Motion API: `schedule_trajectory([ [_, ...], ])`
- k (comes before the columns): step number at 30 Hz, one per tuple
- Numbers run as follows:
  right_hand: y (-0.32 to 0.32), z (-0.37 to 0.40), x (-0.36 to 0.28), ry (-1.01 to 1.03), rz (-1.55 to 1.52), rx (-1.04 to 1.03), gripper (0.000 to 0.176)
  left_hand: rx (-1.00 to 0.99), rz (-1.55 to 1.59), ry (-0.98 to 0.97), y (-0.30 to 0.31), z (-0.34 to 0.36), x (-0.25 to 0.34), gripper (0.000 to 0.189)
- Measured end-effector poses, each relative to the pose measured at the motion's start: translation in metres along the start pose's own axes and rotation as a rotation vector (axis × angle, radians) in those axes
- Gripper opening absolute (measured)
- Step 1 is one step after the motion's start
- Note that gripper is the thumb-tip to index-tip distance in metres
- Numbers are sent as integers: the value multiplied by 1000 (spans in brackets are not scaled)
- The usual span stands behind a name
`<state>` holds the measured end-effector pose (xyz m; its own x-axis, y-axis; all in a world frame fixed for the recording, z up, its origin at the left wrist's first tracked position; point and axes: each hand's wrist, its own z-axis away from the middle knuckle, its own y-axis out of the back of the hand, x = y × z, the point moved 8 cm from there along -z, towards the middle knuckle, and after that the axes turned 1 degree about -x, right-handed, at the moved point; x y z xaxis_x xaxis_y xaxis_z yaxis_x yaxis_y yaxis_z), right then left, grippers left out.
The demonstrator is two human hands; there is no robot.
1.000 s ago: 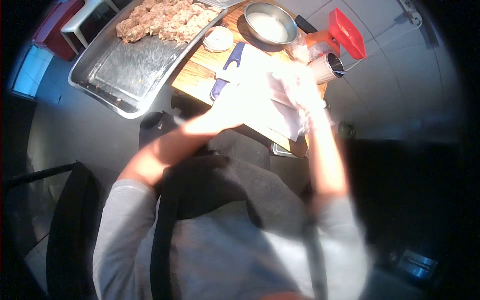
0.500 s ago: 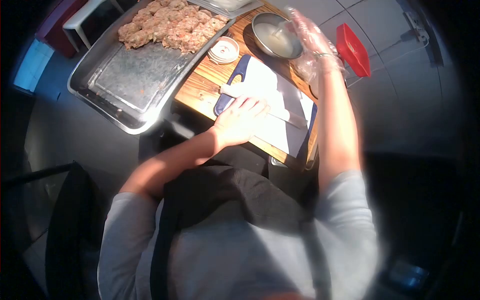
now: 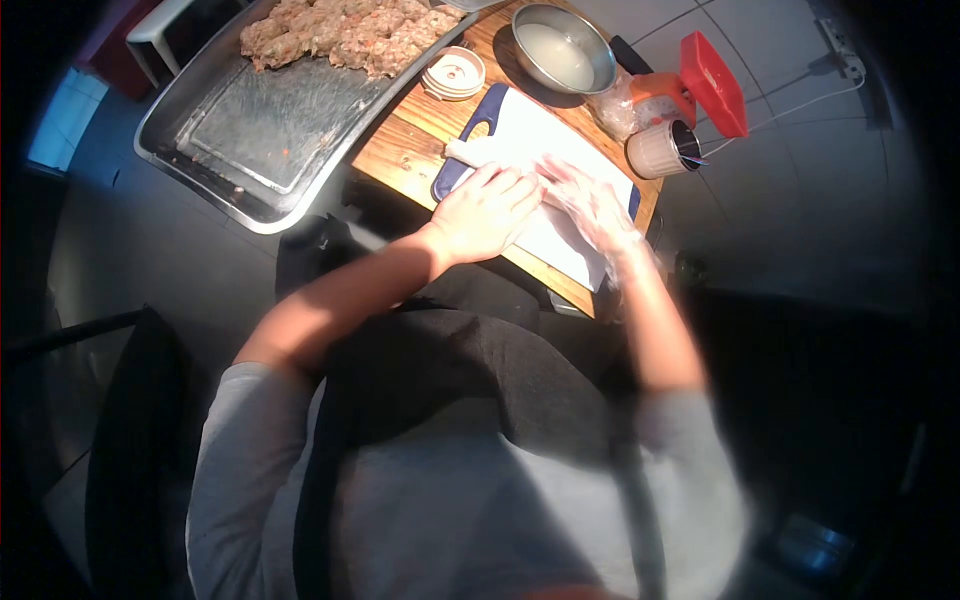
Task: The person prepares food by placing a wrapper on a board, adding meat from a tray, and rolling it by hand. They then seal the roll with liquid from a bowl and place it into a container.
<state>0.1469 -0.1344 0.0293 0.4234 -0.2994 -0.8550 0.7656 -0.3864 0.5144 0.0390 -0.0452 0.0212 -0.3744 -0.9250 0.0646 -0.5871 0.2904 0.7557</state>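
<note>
A white cutting board [image 3: 572,250] with a blue edge lies on the wooden table. A pale, long item [image 3: 462,152] rests across it, overexposed, so I cannot tell what it is. My bare left hand [image 3: 487,214] lies over this item, fingers close together and bent down on it. My right hand [image 3: 592,208], in a clear plastic glove, is on the board just right of my left, blurred by motion; its grip is unclear. Behind the board stands a metal bowl [image 3: 563,50] of cloudy liquid.
A large metal tray [image 3: 260,130] at the left holds a mass of minced mixture [image 3: 350,35]. Stacked round white lids [image 3: 453,73] stand beside it. On the right are a ribbed cup [image 3: 655,152], an orange container [image 3: 662,98], a red basket [image 3: 712,85] and a cable [image 3: 800,115].
My right hand has come down from the bowl to the board, beside my left hand. The knife blade seen on the board earlier is no longer visible. My left hand stays on the pale item.
</note>
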Motion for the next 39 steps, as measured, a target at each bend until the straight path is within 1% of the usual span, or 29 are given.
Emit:
schedule_trajectory([
  [2,19,25,20,-56,105,61,63,4,-10,-6,2,-2,0,40],
  [3,24,28,23,-45,130,55,62,4,-12,-11,4,-3,1,39],
  [5,28,26,11,-21,182,45,60,4,-7,-12,4,-4,1,38],
  [6,23,17,9,-24,131,20,59,2,-5,-13,5,-4,2,37],
  [8,-7,-22,-15,-25,28,-35,56,-21,17,-20,2,-2,2,35],
  [11,-39,-61,-55,236,197,-76,52,-16,67,11,-3,2,-1,34],
  [13,-37,-58,-44,299,193,-81,51,-9,70,15,-3,3,-2,33],
  [15,-17,-44,-24,193,207,-36,49,-9,41,-7,1,-1,-1,33],
  [17,15,-4,3,-87,229,55,48,9,27,-12,2,-1,0,34],
  [20,37,34,20,-191,-11,180,49,17,40,-9,3,-3,0,35],
  [21,36,34,19,-141,125,146,49,15,48,-8,3,-3,0,35],
  [24,-8,-4,-5,7,73,33,48,0,97,1,3,-2,0,41],
  [27,-28,-34,-41,61,418,31,46,-151,129,30,-13,4,-2,40],
  [30,-17,-19,-6,230,687,81,48,-10,137,37,4,-3,-1,35],
  [33,13,28,-1,-68,454,263,48,19,97,16,3,-5,-4,25],
  [36,18,56,0,-22,462,300,48,-94,332,33,-3,-12,-32,23],
  [37,20,57,11,57,591,349,42,-164,347,65,-4,-15,-39,22],
  [39,24,52,23,104,546,351,35,-188,337,69,-3,-22,-48,19],
])
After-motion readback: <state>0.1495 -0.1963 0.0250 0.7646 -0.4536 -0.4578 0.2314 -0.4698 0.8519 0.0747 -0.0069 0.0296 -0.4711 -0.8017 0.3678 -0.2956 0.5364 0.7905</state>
